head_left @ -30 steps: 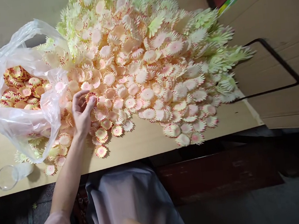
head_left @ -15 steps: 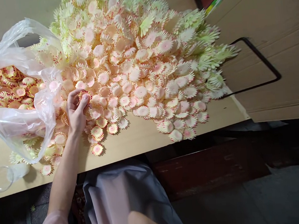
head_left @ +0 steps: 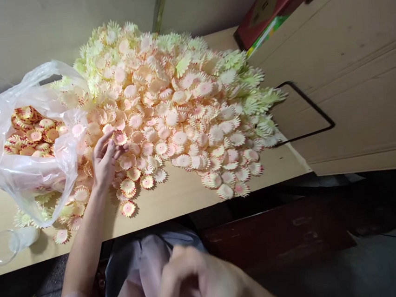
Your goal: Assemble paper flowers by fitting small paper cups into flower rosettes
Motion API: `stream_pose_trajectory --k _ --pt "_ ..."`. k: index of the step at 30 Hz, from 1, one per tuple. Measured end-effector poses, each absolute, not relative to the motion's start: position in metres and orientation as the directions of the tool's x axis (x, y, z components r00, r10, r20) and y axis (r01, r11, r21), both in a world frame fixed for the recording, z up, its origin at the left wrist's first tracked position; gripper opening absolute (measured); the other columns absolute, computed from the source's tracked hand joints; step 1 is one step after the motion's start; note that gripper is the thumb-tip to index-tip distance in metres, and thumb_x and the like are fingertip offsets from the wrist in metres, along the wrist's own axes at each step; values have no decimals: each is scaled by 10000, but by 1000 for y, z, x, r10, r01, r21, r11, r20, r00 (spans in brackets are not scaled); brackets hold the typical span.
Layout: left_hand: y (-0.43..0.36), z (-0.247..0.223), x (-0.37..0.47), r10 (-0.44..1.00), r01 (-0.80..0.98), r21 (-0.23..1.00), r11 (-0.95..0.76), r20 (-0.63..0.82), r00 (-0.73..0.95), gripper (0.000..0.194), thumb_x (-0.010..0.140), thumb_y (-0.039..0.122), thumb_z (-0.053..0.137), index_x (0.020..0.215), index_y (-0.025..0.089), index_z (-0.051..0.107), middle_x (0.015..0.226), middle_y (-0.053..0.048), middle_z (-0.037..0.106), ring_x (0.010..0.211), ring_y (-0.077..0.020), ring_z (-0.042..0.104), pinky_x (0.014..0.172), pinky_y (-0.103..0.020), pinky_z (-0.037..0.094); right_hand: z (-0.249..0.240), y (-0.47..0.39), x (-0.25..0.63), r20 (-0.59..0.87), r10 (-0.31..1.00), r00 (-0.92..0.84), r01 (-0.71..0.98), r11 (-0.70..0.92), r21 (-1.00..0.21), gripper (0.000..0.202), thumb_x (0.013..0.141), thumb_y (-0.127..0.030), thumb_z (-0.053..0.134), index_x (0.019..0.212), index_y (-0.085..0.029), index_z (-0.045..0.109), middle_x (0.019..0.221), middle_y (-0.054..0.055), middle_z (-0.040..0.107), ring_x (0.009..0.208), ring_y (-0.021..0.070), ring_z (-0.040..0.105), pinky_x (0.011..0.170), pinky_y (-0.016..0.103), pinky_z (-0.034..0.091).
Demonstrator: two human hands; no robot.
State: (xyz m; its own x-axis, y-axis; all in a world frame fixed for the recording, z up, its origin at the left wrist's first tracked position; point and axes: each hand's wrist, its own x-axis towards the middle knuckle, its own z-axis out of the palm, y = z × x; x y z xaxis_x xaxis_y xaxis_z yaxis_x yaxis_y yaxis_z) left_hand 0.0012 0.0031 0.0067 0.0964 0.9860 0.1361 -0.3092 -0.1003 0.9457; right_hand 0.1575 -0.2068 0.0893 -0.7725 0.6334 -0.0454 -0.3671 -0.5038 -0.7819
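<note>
A large heap of paper-like flower pieces (head_left: pixel 177 118), pale pink and cream with fringed, red-tipped edges, covers the table. My left hand (head_left: pixel 105 164) is at the heap's left front, fingers apart. Right at its fingertips sits a flower piece with a pink centre and red-edged fringe (head_left: pixel 120 137); no firm grip on it shows. Low in front of my body, my right hand (head_left: pixel 200 279) is curled closed and blurred by motion. What it holds, if anything, is hidden.
A clear plastic bag (head_left: pixel 14 171) of darker red-edged flower pieces (head_left: pixel 33 134) stands left. Before it lies a clear cup (head_left: pixel 14 245) on its side. Right are a cardboard sheet (head_left: pixel 355 105), a black wire frame (head_left: pixel 314 104) and a red box (head_left: pixel 271 6).
My left hand's fingers have loosened from a pinch around a red-edged flower piece. My right hand has risen into view from the bottom edge. The camera view has tilted up slightly.
</note>
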Motion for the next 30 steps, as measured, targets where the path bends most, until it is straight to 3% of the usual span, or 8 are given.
stream_pose_trajectory --k 3,5,9,13,19,24,27,30 --pt "0 9 1 985 -330 941 -75 121 120 362 830 397 678 1160 257 621 817 2 689 816 -170 720 846 -359 584 71 -158 172 -172 825 -538 -181 -312 -933 385 844 -513 628 829 -132 684 577 39 661 378 77 516 373 184 369" --pt "-2 11 1 982 -329 941 -78 129 136 369 812 377 703 1149 247 622 905 -16 702 836 -171 721 863 -375 588 59 -117 176 -115 951 -287 -90 -146 -985 375 878 -491 593 844 -132 697 496 -4 603 317 46 399 329 177 289" --pt "-4 13 -1 981 -275 957 -91 134 142 432 729 312 786 1124 238 628 1083 -48 690 895 -174 709 835 -349 599 40 -41 169 127 987 -103 -120 114 -986 350 808 -503 671 779 -155 690 649 19 660 508 92 574 494 209 474" --pt "-4 11 -4 984 -240 964 -113 143 111 434 647 268 843 1033 197 659 1075 -67 705 941 -198 705 830 -326 587 34 5 161 156 970 -185 -146 130 -981 353 612 -431 846 786 -162 699 731 20 694 662 133 644 640 246 534" --pt "-1 16 -4 986 -182 972 -151 162 50 335 702 288 802 1007 195 697 957 -53 726 893 -194 709 851 -370 584 38 33 166 136 915 -381 -213 56 -976 319 669 -434 807 730 -138 708 619 8 654 496 85 531 470 217 424" --pt "15 29 5 958 22 963 -269 266 105 544 667 324 827 1179 232 667 1064 -64 656 904 -171 674 819 -322 593 34 40 171 206 913 -353 -316 91 -944 321 695 -464 783 716 -156 697 641 6 638 579 113 570 555 249 489" --pt "23 27 6 932 91 933 -349 336 135 476 675 353 819 1116 217 704 1190 -91 619 1002 -205 659 845 -318 584 30 40 173 205 927 -315 -332 95 -938 300 712 -448 775 747 -161 696 683 2 630 617 112 581 578 239 497" --pt "22 20 0 916 196 898 -395 368 157 440 729 345 777 1134 192 699 1152 -109 682 1021 -231 667 888 -347 566 25 38 172 153 934 -322 -348 33 -937 316 629 -401 842 755 -160 679 737 -2 645 653 112 610 631 242 525"
